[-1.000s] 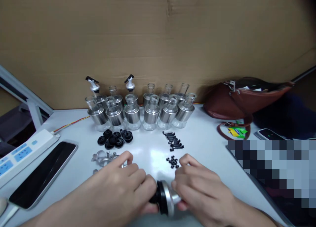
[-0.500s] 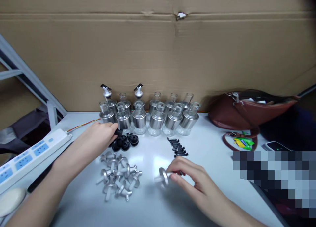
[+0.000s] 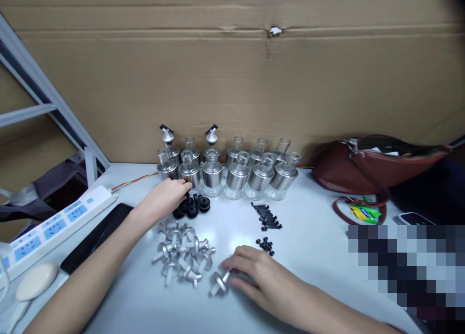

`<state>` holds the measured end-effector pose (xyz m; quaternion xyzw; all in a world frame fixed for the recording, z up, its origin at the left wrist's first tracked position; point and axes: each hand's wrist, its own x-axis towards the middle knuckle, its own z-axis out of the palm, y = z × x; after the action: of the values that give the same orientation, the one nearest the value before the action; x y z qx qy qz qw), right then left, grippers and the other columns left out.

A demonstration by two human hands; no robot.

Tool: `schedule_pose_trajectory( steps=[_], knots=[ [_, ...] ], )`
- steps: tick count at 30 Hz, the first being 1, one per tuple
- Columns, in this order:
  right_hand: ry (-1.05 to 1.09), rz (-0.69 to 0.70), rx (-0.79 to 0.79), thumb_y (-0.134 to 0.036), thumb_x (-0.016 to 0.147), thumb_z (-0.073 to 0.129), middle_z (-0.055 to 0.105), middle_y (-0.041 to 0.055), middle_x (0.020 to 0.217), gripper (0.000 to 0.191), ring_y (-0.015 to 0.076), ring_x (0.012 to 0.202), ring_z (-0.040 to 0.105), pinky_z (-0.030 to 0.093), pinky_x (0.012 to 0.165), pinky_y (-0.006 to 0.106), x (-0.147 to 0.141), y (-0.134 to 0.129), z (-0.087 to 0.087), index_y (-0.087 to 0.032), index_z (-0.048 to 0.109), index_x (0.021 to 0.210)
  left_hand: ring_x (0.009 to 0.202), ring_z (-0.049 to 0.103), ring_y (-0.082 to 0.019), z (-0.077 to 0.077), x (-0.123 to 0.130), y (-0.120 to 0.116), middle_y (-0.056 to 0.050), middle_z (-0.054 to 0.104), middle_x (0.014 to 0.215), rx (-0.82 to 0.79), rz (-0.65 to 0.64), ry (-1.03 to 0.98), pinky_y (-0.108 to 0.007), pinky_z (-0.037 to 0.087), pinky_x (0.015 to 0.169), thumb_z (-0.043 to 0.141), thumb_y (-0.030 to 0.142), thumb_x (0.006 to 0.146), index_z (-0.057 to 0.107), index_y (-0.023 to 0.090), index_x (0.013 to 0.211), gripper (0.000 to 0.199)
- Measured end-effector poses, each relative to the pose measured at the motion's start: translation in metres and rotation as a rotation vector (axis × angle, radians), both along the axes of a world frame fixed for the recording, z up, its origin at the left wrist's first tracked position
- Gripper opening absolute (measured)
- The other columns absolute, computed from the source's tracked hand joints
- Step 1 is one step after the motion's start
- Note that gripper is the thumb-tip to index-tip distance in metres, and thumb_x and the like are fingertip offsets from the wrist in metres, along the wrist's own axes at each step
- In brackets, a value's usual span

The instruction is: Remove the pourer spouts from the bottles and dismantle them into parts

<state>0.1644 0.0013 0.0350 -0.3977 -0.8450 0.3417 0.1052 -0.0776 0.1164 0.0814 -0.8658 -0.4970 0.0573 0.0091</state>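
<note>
My left hand [image 3: 169, 197] reaches to a pile of black round caps with flaps [image 3: 191, 210]. Its fingers are pinched on a black cap [image 3: 187, 195] at the top of the pile, mostly hidden by the fingers. My right hand [image 3: 256, 271] is low over the table, thumb and forefinger closed around the thin end of a silver pourer spout [image 3: 220, 282] with a wide disc collar. Left of it lies a heap of similar silver pourer spouts [image 3: 181, 252]. Black pins [image 3: 267, 216] and small black rings [image 3: 265, 245] lie beyond the right hand.
Two rows of glass-and-steel bottles [image 3: 238, 177] stand at the back; two bear pourers [image 3: 167, 134]. On the left are a power strip [image 3: 58, 222], a black phone [image 3: 96, 234] and a white oval object [image 3: 37, 280]. A brown handbag [image 3: 378, 167] sits right, before a cardboard wall [image 3: 218, 82].
My right hand has moved left and down with the pourer spout, uncovering the small black rings. My left hand stays at the black caps. The whole view has shifted slightly.
</note>
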Motion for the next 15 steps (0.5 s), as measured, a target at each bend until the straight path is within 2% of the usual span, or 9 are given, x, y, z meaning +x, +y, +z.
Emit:
schedule_pose_trajectory(
  steps=[2, 7, 15],
  knots=[
    [-0.006, -0.036, 0.009, -0.013, 0.087, 0.053, 0.064, 0.0067, 0.096, 0.024, 0.0186, 0.087, 0.062, 0.05, 0.079, 0.032, -0.006, -0.002, 0.0, -0.018, 0.061, 0.109, 0.084, 0.067, -0.023, 0.001, 0.0, 0.001, -0.009, 0.07, 0.094, -0.009, 0.01, -0.018, -0.028, 0.045, 0.065, 0.047, 0.011, 0.088, 0.059, 0.018, 0.089, 0.013],
    [-0.017, -0.084, 0.034, -0.009, 0.08, 0.054, 0.065, 0.0069, 0.093, 0.02, 0.019, 0.082, 0.061, 0.05, 0.076, 0.033, -0.013, -0.008, 0.002, -0.015, 0.059, 0.099, 0.074, 0.066, -0.021, 0.006, -0.002, -0.001, -0.005, 0.069, 0.08, -0.035, 0.031, -0.049, -0.025, 0.041, 0.058, 0.05, 0.016, 0.089, 0.055, 0.019, 0.085, 0.007],
    [-0.005, -0.02, -0.013, -0.011, 0.081, 0.055, 0.066, 0.008, 0.098, 0.022, 0.0198, 0.089, 0.062, 0.051, 0.082, 0.034, -0.013, -0.012, 0.011, -0.016, 0.062, 0.101, 0.084, 0.067, -0.023, -0.005, -0.004, 0.003, -0.008, 0.07, 0.092, -0.059, -0.002, -0.076, -0.028, 0.045, 0.066, 0.05, 0.013, 0.088, 0.057, 0.018, 0.089, 0.008]
  ],
)
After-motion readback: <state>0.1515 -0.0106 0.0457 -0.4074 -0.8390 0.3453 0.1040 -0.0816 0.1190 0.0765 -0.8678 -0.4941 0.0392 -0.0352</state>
